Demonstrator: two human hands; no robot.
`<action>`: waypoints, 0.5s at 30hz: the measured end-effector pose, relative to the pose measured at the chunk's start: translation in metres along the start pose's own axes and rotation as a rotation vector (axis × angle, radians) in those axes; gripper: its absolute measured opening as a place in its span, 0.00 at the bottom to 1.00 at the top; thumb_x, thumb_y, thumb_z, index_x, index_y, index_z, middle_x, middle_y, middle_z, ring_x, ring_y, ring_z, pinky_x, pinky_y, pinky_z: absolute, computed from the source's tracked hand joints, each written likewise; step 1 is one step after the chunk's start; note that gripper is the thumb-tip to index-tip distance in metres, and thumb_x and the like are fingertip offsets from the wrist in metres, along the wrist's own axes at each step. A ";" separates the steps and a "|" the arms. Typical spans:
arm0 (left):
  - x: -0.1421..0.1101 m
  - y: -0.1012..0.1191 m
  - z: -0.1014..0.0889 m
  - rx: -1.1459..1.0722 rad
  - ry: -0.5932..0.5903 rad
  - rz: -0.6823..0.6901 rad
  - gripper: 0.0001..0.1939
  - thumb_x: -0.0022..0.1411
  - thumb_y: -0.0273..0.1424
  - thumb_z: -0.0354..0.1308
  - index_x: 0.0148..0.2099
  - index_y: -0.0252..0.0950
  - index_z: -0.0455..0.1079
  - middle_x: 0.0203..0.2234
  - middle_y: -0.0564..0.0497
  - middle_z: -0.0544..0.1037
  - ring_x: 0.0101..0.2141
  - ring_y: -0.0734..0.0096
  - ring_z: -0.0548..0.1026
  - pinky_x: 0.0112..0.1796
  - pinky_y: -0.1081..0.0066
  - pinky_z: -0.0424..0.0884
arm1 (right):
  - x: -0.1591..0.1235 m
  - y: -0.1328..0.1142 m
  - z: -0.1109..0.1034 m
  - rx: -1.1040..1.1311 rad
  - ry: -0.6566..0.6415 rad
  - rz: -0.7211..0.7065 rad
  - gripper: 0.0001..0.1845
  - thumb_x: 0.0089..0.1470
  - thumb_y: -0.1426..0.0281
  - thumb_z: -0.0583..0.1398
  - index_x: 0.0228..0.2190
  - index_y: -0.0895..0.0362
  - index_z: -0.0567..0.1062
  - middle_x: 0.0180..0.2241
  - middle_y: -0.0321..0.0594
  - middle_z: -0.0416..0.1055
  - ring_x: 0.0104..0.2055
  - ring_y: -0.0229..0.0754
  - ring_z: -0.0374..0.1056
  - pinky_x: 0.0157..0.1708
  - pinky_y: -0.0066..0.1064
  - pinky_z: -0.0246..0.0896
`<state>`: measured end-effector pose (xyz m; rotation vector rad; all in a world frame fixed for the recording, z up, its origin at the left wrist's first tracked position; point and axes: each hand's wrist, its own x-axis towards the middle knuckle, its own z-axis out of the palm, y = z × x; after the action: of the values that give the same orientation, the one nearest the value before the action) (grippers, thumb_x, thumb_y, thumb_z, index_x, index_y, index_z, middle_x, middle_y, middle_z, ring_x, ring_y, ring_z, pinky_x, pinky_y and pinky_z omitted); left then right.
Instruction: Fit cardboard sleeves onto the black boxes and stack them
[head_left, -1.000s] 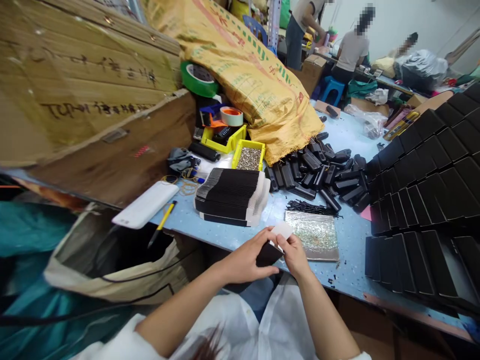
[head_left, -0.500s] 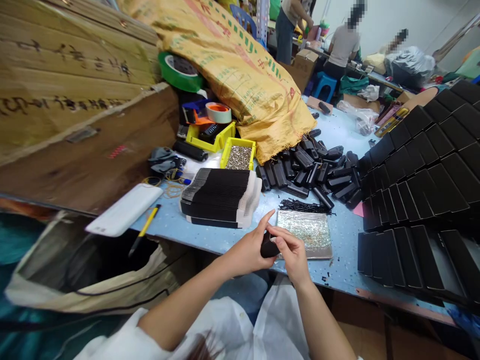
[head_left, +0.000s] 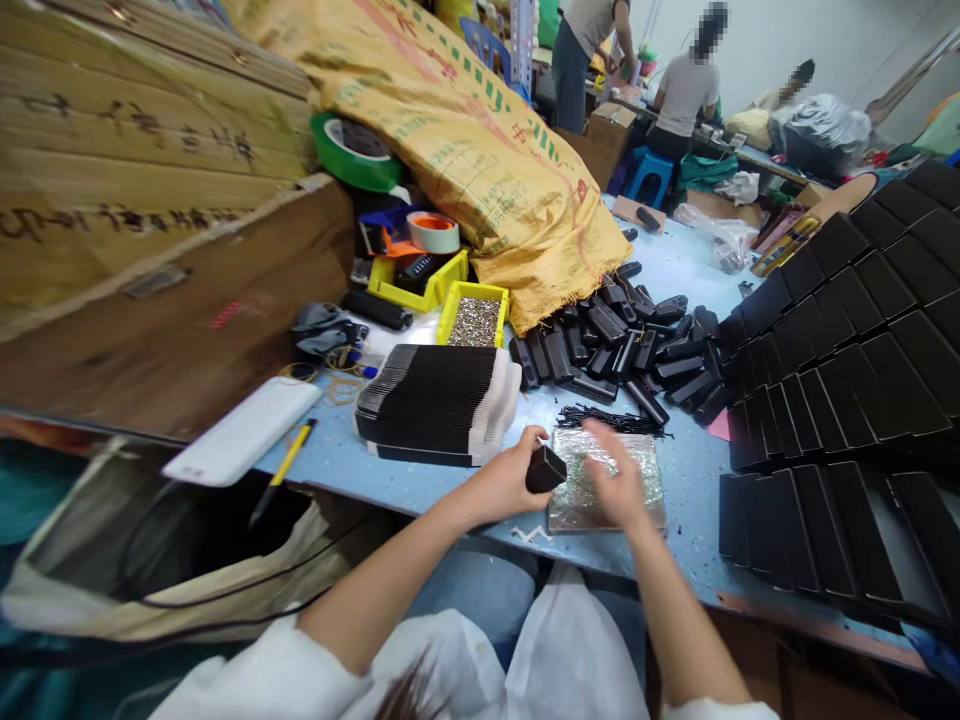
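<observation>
From my remote seat I see the left hand (head_left: 504,482) gripping a small black box (head_left: 545,468) above the worktop (head_left: 390,470) edge, while the right hand (head_left: 616,480), fingers spread and blurred, hovers over the shiny foil packet (head_left: 570,505), apparently mid-pick.

Green tape roll (head_left: 354,150), yellow sack (head_left: 480,140)

Left hand (head_left: 504,484): fingers curled shut in a grip, forearm angled up from lower left.
Right hand (head_left: 619,488): open, fingers spread, motion-blurred, just beside the left hand.
</observation>
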<state>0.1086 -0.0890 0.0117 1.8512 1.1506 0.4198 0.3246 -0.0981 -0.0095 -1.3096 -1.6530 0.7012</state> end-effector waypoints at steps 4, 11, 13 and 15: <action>0.036 -0.007 -0.033 0.361 0.266 0.114 0.29 0.54 0.39 0.64 0.55 0.36 0.62 0.49 0.40 0.72 0.51 0.51 0.70 0.49 0.59 0.66 | 0.051 0.067 -0.063 -0.409 0.329 0.354 0.31 0.47 0.55 0.62 0.49 0.62 0.74 0.49 0.56 0.72 0.52 0.57 0.67 0.53 0.50 0.58; 0.124 -0.043 -0.163 0.572 0.438 -0.320 0.08 0.64 0.26 0.53 0.42 0.29 0.72 0.42 0.36 0.77 0.48 0.54 0.73 0.49 0.60 0.65 | 0.010 0.060 -0.093 -0.177 0.393 0.426 0.31 0.51 0.48 0.58 0.44 0.61 0.75 0.28 0.42 0.76 0.30 0.46 0.71 0.35 0.36 0.65; 0.139 -0.059 -0.176 0.555 0.395 -0.373 0.07 0.64 0.29 0.57 0.40 0.30 0.72 0.40 0.40 0.78 0.45 0.57 0.75 0.48 0.58 0.67 | -0.014 0.042 -0.093 -0.045 0.301 0.420 0.30 0.51 0.48 0.59 0.42 0.61 0.76 0.25 0.40 0.75 0.27 0.44 0.71 0.32 0.35 0.66; 0.146 -0.070 -0.181 0.536 0.371 -0.397 0.11 0.64 0.34 0.58 0.41 0.31 0.72 0.40 0.45 0.78 0.43 0.62 0.75 0.47 0.57 0.68 | -0.034 0.025 -0.091 -0.045 0.240 0.359 0.25 0.51 0.51 0.61 0.40 0.59 0.76 0.28 0.41 0.76 0.29 0.44 0.72 0.32 0.34 0.67</action>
<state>0.0244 0.1380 0.0294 1.9614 1.9945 0.2408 0.4190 -0.1313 -0.0001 -1.6759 -1.2616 0.6862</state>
